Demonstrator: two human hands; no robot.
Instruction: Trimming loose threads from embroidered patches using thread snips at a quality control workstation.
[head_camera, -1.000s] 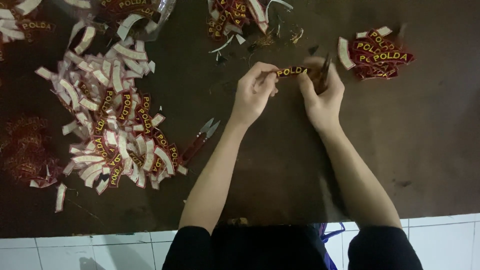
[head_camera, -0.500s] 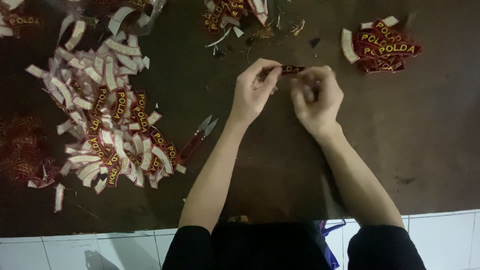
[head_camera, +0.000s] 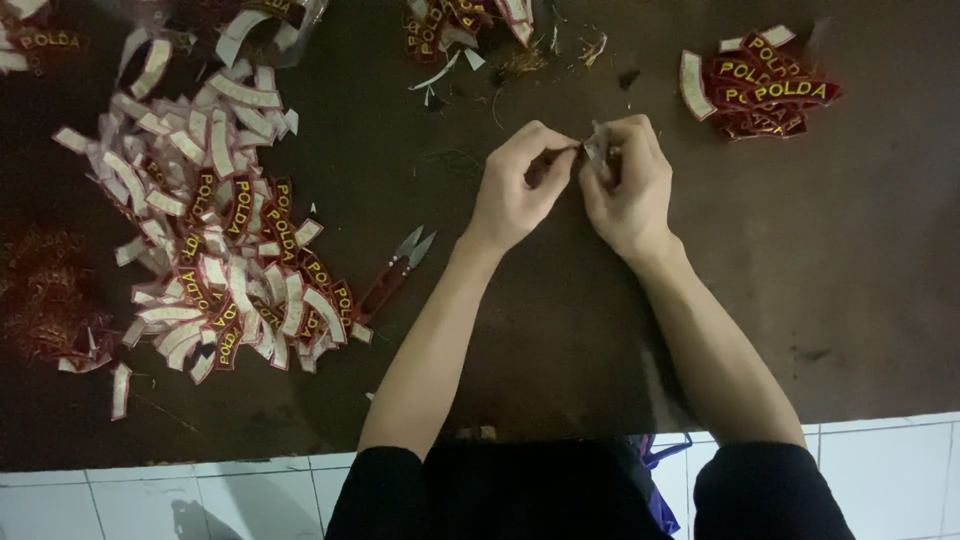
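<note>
Both hands meet above the middle of the dark brown desk, lifted slightly off its surface. Left hand: thumb and forefinger pinched nearly closed on one end of a small embroidered patch, of which only a pale sliver shows between the two hands. Right hand: fingers curled tight round the other end, hiding most of the patch; how much of it sits in the palm cannot be told. Judgement on the handling: the piece is small and limp, so a fingertip pinch close to the edge being worked gives better control than a full-hand grip; keeping the two pinch points near each other would keep the fabric taut and the edge visible. A small red-handled thread snip lies on the desk to the left of the left forearm, blades open, touched by neither hand. Further left, a large loose heap of patches, some face up in dark red with yellow lettering, many face down showing pale backing. A tidier small stack of patches sits at upper right, face up, well apart from the hands. Another cluster at top centre, with thread scraps just beside it. No box, tray or bag clearly in view; all patches lie directly on the desk.
</note>
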